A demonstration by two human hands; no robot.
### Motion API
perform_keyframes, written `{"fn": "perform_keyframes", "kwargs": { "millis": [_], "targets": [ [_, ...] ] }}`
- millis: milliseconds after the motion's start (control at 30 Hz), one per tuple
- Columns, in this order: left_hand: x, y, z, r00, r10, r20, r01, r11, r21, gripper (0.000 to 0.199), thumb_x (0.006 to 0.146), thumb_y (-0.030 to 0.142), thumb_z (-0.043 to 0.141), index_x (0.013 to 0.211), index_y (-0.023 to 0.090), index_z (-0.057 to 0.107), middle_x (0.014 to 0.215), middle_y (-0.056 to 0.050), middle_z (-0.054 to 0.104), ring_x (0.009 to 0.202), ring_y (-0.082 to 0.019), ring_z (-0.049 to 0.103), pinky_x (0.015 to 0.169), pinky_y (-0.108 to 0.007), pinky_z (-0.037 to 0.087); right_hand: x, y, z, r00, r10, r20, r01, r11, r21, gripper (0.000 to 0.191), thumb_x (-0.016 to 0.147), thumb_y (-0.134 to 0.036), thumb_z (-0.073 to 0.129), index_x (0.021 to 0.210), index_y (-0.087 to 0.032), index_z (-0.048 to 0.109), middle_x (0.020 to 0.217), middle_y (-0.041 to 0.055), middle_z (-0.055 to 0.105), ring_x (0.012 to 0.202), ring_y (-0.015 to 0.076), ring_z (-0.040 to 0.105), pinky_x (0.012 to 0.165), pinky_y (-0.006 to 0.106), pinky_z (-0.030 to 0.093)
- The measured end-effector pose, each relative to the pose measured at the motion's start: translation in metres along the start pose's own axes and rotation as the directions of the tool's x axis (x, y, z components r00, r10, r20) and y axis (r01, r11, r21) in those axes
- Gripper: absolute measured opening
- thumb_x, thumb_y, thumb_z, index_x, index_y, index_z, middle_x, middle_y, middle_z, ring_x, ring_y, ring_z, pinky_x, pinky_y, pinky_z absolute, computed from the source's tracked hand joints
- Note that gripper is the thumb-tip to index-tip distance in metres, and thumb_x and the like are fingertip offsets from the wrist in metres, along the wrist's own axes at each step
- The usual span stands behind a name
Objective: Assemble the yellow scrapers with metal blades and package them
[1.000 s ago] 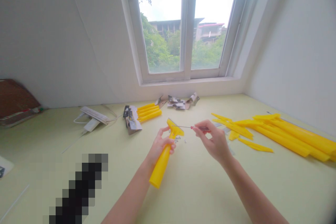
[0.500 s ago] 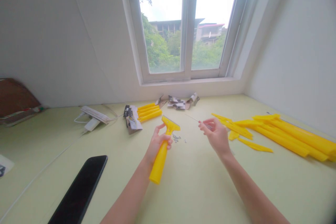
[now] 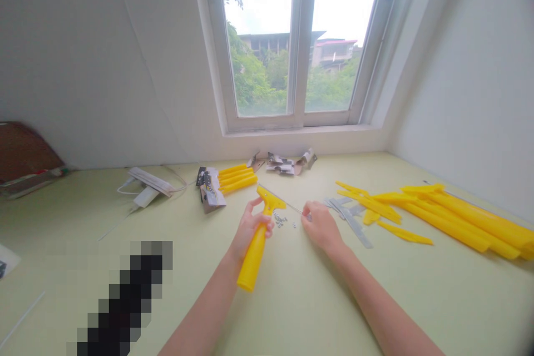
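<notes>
Since half a second ago, the right hand (image 3: 322, 225) has come down and leftward, closer to the scraper (image 3: 256, 250), leaving grey strips (image 3: 354, 226) in plain view beyond it. The left hand (image 3: 250, 229) has barely shifted: its fingers grasp the scraper just below the head, which points away from the person, over the bench (image 3: 292, 306). The right fingers are clenched on what appears to be a screwdriver (image 3: 295, 209), mostly hidden; its thin shaft points at the right end of the scraper's head, though I cannot tell whether they touch.

Small screws (image 3: 281, 220) lie just right of the scraper's neck. Well to its right are the strips and a pile of yellow parts (image 3: 467, 214). Beyond the scraper, to the left, black-and-white printed packaging (image 3: 212, 192) sits against yellow handles (image 3: 237, 179); straight beyond are crumpled wrappers (image 3: 284, 164). Their print is too small to read.
</notes>
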State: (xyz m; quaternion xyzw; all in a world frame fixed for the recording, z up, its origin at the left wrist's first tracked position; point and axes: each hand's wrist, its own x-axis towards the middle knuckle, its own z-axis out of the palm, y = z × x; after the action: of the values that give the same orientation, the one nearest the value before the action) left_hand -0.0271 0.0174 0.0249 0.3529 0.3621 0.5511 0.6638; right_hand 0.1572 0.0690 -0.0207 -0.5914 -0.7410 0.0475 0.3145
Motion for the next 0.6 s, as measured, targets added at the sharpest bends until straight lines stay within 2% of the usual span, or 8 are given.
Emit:
{"fn": "perform_keyframes", "kwargs": {
  "millis": [167,333,500,600],
  "targets": [
    [0.001,-0.001,0.0,1.0,-0.011,0.001,0.011,1.0,-0.016,0.058,0.06,0.011,0.053,0.113,0.022,0.031,0.061,0.004,0.05,0.045,-0.005,0.045,0.042,-0.015,0.031,0.0,-0.017,0.005,0.986,-0.16,-0.057,0.163,0.985,0.063,0.017,0.079,-0.019,0.042,0.075,-0.019,0.059,0.081,0.0048,0.058,0.081,0.0178,0.049,0.076,0.03,0.034],
    [0.002,-0.001,0.0,1.0,-0.012,-0.001,0.012,1.0,-0.011,0.057,0.06,0.01,0.053,0.111,0.022,0.031,0.06,0.004,0.05,0.045,-0.006,0.045,0.042,-0.015,0.031,-0.004,-0.027,0.01,0.969,-0.241,-0.047,0.239,0.97,-0.038,0.016,0.079,-0.019,0.046,0.079,-0.02,0.062,0.092,0.005,0.059,0.093,0.0192,0.047,0.083,0.033,0.029],
    [0.002,0.0,0.001,1.0,-0.018,0.018,0.018,1.0,-0.015,0.056,0.061,0.009,0.052,0.111,0.022,0.031,0.06,0.004,0.051,0.046,-0.006,0.045,0.042,-0.015,0.031,-0.005,-0.031,0.011,0.96,-0.279,0.01,0.279,0.957,-0.084,0.023,0.08,-0.014,0.044,0.064,-0.02,0.061,0.083,0.0035,0.06,0.087,0.0175,0.048,0.082,0.033,0.027],
    [0.001,0.001,0.002,0.999,-0.025,0.02,0.025,1.0,-0.017,0.055,0.061,0.009,0.052,0.11,0.022,0.031,0.061,0.003,0.052,0.045,-0.005,0.045,0.042,-0.014,0.031,-0.006,-0.03,0.012,0.966,-0.259,0.018,0.26,0.963,-0.072,0.023,0.079,-0.012,0.044,0.063,-0.019,0.059,0.078,0.0036,0.06,0.083,0.017,0.049,0.079,0.031,0.028]
  ]
}}
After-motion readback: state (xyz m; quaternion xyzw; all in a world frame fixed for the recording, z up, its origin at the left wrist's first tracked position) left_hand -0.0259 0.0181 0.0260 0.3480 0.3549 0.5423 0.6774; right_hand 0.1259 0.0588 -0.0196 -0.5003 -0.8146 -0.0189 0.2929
